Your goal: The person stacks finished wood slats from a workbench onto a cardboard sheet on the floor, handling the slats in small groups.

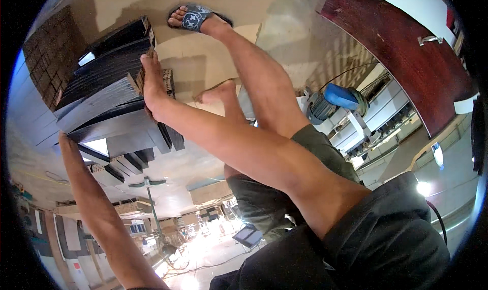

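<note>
A stack of long, thin dark boards point(101, 94) lies at the left, with brown edges showing at its ends. My right hand point(154, 89) presses along the near right end of the boards, thumb pointing up, its other fingers largely hidden. At the opposite left end, my left hand point(65, 139) meets the boards' edge, and most of its fingers are out of sight behind them. The boards lie between both hands, several layers together and slightly fanned.
My foot in a dark patterned sandal point(195, 18) stands on the tan floor, a bare foot point(218, 92) nearer. A brown gridded panel point(53, 56) lies beyond the boards. Rightward are a blue-cased device point(340, 96) and a dark red panel point(401, 51) with a metal handle.
</note>
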The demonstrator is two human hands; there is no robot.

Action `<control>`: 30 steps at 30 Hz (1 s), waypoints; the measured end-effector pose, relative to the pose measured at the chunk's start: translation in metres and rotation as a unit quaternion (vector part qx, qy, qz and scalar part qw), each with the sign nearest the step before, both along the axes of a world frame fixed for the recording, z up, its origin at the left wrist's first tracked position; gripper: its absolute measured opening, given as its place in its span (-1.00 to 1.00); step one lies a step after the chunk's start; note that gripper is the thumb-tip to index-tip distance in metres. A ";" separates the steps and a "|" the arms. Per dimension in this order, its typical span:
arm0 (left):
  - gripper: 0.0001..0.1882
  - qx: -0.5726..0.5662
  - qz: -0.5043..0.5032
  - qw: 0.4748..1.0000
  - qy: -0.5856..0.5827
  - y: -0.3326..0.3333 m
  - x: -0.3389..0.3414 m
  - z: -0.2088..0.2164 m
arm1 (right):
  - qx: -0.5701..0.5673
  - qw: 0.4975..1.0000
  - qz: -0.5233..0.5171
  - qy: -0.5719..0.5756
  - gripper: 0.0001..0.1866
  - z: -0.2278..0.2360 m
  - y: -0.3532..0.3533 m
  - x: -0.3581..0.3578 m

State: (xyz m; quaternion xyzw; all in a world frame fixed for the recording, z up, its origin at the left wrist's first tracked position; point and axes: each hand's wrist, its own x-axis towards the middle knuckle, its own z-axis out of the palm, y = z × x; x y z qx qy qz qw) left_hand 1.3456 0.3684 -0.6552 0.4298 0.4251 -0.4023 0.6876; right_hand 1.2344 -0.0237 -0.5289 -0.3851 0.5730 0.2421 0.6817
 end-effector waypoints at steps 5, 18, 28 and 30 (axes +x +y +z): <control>-0.40 0.009 0.005 1.000 -0.008 -0.032 0.002 0.062 | -0.033 0.998 -0.014 -0.043 -0.02 0.043 -0.019 -0.008; -0.36 0.031 0.085 0.993 0.078 -0.083 -0.088 0.285 | 0.093 0.995 -0.038 -0.014 0.02 0.224 -0.063 -0.058; -0.33 0.025 0.237 0.963 0.129 -0.105 -0.232 0.451 | 0.079 0.986 0.134 -0.059 0.04 0.371 -0.084 -0.076; -0.32 0.025 0.278 0.951 0.132 -0.116 -0.269 0.476 | -0.016 0.959 0.264 -0.099 -0.01 0.392 -0.085 -0.077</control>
